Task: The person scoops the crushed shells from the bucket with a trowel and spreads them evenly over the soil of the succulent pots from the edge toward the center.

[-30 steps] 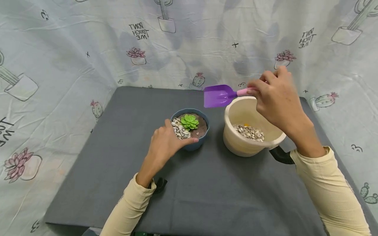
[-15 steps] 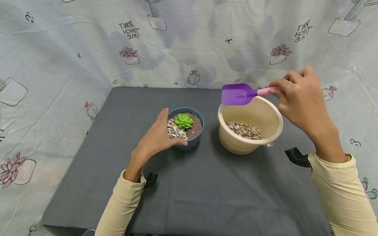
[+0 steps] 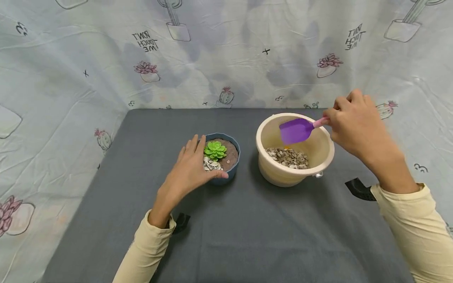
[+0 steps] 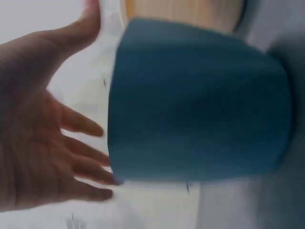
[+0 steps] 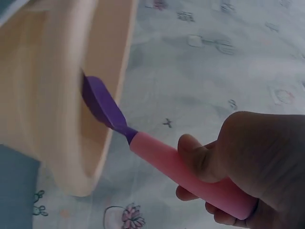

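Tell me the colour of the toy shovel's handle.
The toy shovel's handle is pink, shown best in the right wrist view.

Both arms (image 3: 146, 247) reach from the near side. The left hand (image 3: 189, 169) has fingers and thumb spread; the right hand (image 3: 359, 127) grips with bent fingers.

My head view faces down over my fingers (image 3: 201, 144); nearer them, left wrist shares the pot (image 3: 231, 174), right the scoop (image 3: 296, 131).
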`<state>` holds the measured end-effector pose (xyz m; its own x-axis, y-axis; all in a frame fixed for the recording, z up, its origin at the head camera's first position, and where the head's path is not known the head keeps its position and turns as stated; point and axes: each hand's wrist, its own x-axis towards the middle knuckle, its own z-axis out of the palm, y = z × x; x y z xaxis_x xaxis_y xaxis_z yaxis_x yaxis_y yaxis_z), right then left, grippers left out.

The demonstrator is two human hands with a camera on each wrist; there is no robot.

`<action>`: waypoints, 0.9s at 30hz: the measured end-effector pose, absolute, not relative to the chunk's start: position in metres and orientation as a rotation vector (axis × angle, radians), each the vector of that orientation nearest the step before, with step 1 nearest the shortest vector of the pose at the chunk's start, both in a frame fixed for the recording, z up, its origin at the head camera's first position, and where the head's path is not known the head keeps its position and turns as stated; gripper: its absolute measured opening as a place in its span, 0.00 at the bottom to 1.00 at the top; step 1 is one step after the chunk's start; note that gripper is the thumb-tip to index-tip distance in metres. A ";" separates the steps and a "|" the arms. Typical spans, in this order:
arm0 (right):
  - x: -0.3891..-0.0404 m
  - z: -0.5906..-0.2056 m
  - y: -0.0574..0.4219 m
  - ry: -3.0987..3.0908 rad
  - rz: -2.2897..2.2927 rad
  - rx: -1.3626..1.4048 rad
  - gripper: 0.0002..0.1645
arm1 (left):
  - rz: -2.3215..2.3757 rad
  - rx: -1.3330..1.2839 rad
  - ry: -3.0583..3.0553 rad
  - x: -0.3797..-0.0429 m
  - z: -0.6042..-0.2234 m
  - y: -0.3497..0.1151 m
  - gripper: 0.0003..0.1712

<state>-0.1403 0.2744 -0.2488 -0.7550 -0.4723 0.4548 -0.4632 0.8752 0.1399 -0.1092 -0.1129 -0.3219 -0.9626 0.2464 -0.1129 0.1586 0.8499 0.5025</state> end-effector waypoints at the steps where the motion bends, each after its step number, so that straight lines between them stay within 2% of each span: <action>1: -0.142 -0.252 0.273 -2.573 -0.070 0.695 0.03 | 0.767 0.367 2.866 -0.110 -0.320 -0.107 0.71; 7: -0.153 -0.272 0.257 -2.492 -0.382 0.824 0.15 | 0.869 0.808 2.887 -0.121 -0.314 -0.059 0.47; 12: -0.157 -0.289 0.242 -2.378 -0.597 0.867 0.18 | 0.822 0.972 2.837 -0.129 -0.318 -0.028 0.38; 19: -0.162 -0.306 0.231 -2.378 -0.732 0.940 0.26 | 0.851 1.002 2.812 -0.130 -0.323 -0.014 0.34; 27: -0.178 -0.307 0.239 -2.535 -0.633 0.937 0.21 | 0.855 1.020 2.830 -0.129 -0.327 -0.016 0.34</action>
<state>-0.1776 0.2392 -0.3074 -0.7135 -0.6777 0.1780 -0.5143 0.6790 0.5239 -0.1289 -0.0157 -0.3275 -0.7871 0.5942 0.1656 0.5865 0.6378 0.4993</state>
